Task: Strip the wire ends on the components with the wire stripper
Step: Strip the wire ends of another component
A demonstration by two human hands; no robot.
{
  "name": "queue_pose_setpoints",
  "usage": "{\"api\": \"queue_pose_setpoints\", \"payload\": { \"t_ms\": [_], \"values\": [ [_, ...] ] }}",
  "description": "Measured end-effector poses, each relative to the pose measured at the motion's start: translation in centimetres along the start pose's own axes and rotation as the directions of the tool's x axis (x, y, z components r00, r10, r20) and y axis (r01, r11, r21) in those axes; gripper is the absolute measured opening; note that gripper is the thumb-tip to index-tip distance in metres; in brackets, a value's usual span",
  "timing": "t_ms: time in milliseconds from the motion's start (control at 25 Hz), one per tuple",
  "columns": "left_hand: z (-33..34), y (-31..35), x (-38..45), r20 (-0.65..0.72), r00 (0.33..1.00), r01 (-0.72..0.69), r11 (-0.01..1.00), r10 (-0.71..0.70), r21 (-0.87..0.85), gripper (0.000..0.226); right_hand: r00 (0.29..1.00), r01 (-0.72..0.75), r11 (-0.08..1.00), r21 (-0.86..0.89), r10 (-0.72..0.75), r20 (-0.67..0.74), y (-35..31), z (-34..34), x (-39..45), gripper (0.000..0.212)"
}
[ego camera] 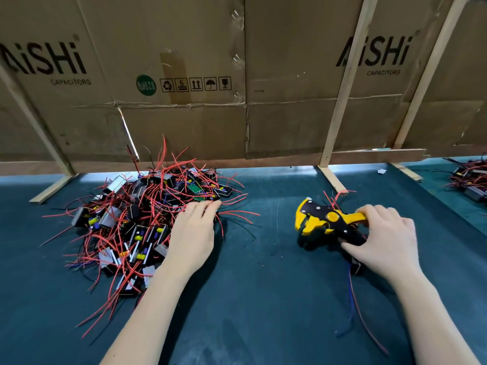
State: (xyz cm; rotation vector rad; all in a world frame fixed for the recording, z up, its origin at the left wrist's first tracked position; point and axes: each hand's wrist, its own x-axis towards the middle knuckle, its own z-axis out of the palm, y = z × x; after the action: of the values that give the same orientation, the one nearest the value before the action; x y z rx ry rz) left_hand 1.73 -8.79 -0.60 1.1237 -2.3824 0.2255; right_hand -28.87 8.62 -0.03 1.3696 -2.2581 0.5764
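Observation:
A heap of small black components (137,219) with red and black wires lies on the dark green mat at the left. My left hand (193,230) rests palm down on the heap's right edge, fingers stretched over the wires. To the right lies a yellow and black wire stripper (320,219), jaws pointing left. My right hand (383,239) curls its fingers and thumb around the stripper's handles. A component with red and blue wires (354,299) sits partly hidden under that hand.
A cardboard wall (237,75) on wooden struts (336,114) closes off the back of the table. A second heap of wired components (471,180) lies at the far right. Small bits of stripped insulation dot the green mat (263,285) between my hands.

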Motion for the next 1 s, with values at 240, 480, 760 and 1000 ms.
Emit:
{"api": "queue_pose_setpoints", "payload": {
  "t_ms": [240,480,760,1000],
  "values": [
    [0.6,-0.2,0.3,0.067,0.98,0.179,0.978,-0.187,0.109,0.041,0.952,-0.143,0.983,-0.117,0.104,-0.289,0.6,0.2,-0.1,0.064],
    [1.3,-0.4,0.4,0.118,0.963,0.207,0.942,-0.244,0.264,0.064,0.977,-0.023,0.929,0.369,0.1,-0.19,-3.0,-0.9,-0.3,0.048],
    [0.1,-0.2,-0.1,-0.048,0.99,0.139,0.982,-0.134,0.131,0.025,0.999,0.032,0.854,0.52,-0.034,-0.004,-6.0,-0.4,-1.6,0.048],
    [-1.4,-0.1,-0.4,-0.007,1.0,0.008,0.999,-0.009,-0.05,0.016,0.999,-0.049,0.804,0.593,0.051,0.014,-5.7,-0.8,-1.4,0.041]
  ]
}}
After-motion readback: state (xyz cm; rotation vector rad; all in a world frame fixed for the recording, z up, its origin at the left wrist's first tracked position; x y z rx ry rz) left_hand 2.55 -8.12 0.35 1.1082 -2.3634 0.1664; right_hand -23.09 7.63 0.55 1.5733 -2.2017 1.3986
